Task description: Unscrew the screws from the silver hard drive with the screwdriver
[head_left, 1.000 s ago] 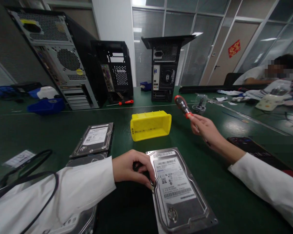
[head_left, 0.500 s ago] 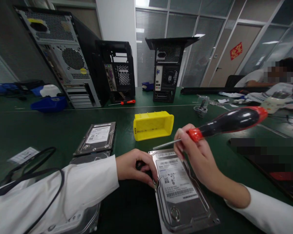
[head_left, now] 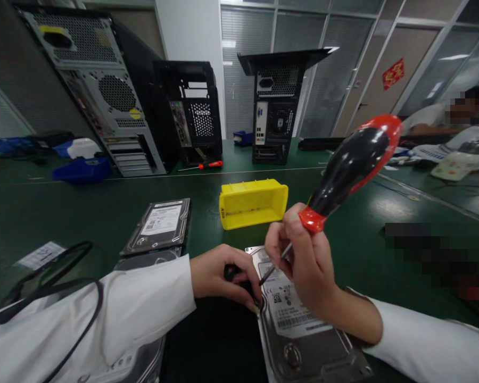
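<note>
A silver hard disk drive (head_left: 313, 354) with a white label lies flat on the green table in front of me. At its left edge, my left hand (head_left: 225, 276) has thumb and fingers pinched together; whatever is between the fingertips is too small to make out. My right hand (head_left: 313, 271) is closed round a screwdriver (head_left: 349, 167) with a black and red handle, gripping it by the collar and shaft. The handle leans up to the right. Its shaft slants down left, and the tip is close to my left fingertips, over the drive's label.
More hard drives (head_left: 159, 226) lie on the left, partly under my left sleeve. A yellow bin (head_left: 253, 205) lies on its side beyond the drive. Computer cases (head_left: 275, 117) stand at the back, near a red screwdriver (head_left: 210, 165). A person (head_left: 427, 119) sits far right.
My right hand has moved left and down, tilting the screwdriver from nearly level to steep. Its tip has come down towards my left fingertips, which stay at the drive's edge.
</note>
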`<state>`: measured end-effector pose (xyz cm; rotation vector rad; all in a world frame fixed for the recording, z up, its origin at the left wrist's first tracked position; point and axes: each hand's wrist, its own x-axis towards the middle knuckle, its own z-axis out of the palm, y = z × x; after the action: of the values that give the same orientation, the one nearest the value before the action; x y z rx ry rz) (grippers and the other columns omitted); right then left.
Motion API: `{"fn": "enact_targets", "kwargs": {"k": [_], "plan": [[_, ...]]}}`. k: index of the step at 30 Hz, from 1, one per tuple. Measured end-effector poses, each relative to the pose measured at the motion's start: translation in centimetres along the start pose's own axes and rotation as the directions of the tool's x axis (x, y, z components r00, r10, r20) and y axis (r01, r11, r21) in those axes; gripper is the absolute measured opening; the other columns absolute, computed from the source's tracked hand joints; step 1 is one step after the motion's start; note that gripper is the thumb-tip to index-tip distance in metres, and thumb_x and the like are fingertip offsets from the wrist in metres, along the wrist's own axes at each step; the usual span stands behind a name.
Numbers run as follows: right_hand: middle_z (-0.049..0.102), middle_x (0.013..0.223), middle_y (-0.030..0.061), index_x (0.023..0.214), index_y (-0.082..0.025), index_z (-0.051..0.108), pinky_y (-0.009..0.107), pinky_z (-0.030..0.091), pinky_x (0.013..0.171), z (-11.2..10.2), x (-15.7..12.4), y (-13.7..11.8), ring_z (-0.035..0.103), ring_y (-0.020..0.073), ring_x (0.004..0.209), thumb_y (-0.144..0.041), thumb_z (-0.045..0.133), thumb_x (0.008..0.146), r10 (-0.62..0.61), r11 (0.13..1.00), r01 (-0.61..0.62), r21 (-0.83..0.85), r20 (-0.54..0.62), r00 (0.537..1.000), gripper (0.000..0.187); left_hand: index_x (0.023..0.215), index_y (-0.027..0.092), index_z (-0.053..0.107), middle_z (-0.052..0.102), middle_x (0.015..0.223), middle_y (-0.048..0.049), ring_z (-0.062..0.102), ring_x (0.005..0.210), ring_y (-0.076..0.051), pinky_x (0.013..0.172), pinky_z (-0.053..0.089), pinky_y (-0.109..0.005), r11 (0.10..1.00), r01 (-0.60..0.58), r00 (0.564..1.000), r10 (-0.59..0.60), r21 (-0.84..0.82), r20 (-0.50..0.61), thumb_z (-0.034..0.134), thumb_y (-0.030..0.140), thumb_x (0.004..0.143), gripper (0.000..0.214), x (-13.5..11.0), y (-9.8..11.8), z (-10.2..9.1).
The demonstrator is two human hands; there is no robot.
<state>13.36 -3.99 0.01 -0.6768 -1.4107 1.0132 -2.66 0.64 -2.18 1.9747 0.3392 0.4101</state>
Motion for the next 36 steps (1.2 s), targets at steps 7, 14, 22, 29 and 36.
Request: {"fn": "enact_targets", "kwargs": {"k": [7,14,22,29,36], "plan": [[0.038,0.048,-0.0047,0.069,-0.014,0.038,0.014,0.028,0.043,-0.1,-0.7,0.3,0.033,0.0004,0.041,-0.04,0.035,0.092,0.016,0.999,-0.013,-0.03,0.096,0.995,0.035,0.077,0.011,0.067,0.06,0.073,-0.0002,0.037,0.056,-0.005,0.05,0.029,-0.018,0.999,-0.009,1.0,0.009,-0.044,0.006,0.07,0.017,0.068,0.011,0.1,0.3,0.1],[0.043,0.058,-0.0027,0.084,-0.017,0.042,0.015,0.03,0.046,-0.4,-1.0,0.9,0.038,0.0031,0.051,-0.04,0.041,0.089,0.029,0.992,-0.01,-0.128,0.149,0.988,0.024,0.076,0.013,0.066,0.06,0.07,0.0009,0.039,0.054,-0.005,0.047,0.03,-0.017,0.996,-0.088,0.996,0.088,-0.031,-0.014,0.068,0.018,0.07,0.008,0.3,0.3,0.2],[0.044,0.057,-0.004,0.085,-0.016,0.041,0.014,0.031,0.049,-0.4,-0.8,1.0,0.039,0.0017,0.05,-0.033,0.037,0.091,0.031,0.988,0.0,-0.152,0.201,0.979,0.018,0.074,0.012,0.064,0.057,0.066,0.003,0.037,0.054,-0.004,0.046,0.029,-0.016,0.999,-0.04,0.998,0.039,-0.027,-0.047,0.072,0.017,0.065,0.013,0.3,0.3,0.3],[0.044,0.061,-0.0032,0.094,-0.017,0.042,0.014,0.035,0.051,-0.2,-0.5,0.8,0.041,0.0025,0.052,-0.035,0.038,0.091,0.028,0.996,-0.007,-0.09,0.235,0.972,0.019,0.074,0.012,0.064,0.059,0.071,0.0002,0.039,0.056,-0.005,0.047,0.029,-0.017,0.999,-0.042,0.999,0.041,-0.028,-0.023,0.069,0.023,0.069,0.013,0.3,0.6,0.2],[0.044,0.062,-0.0024,0.122,-0.022,0.035,0.016,0.034,0.048,-0.5,-0.5,0.1,0.041,0.0042,0.051,-0.053,0.032,0.089,-0.017,1.0,0.018,-0.002,0.312,0.95,0.044,0.071,0.011,0.063,0.054,0.066,0.0029,0.034,0.052,-0.004,0.046,0.027,-0.017,0.999,-0.038,0.997,0.037,-0.02,-0.068,0.072,0.016,0.064,0.011,0.2,0.3,0.5]]}}
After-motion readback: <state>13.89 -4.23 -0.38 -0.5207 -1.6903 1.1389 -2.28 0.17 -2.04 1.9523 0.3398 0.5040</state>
